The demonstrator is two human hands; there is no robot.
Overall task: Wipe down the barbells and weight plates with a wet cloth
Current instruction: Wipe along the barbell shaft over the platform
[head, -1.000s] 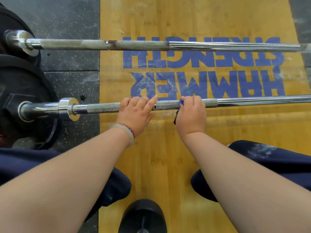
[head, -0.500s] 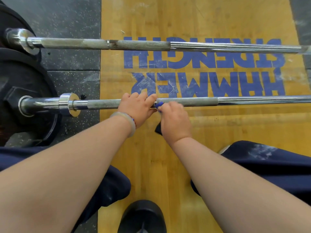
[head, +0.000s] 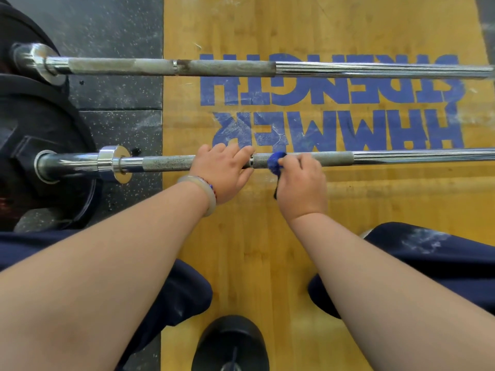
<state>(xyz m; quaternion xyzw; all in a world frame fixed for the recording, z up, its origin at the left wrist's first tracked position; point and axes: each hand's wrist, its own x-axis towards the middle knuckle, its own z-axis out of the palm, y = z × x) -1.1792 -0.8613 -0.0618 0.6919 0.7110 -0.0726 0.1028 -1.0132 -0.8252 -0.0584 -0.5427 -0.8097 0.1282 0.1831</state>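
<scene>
Left hand (head: 225,171), fingers loosely straight, resting on near barbell (head: 375,156), probably stops it rolling. Right hand (head: 302,182) just beside, pinching blue cloth (head: 276,163) against knurling to scrub. Weight plates (head: 40,129) off past left hand.

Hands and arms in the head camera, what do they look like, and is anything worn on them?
Both arms are bare as far as the view shows: no sleeves, no gloves. The left hand has a pale, translucent bangle at its wrist, with a thin string of red and blue beads beside it. The right hand wears nothing, and no rings show.
</scene>
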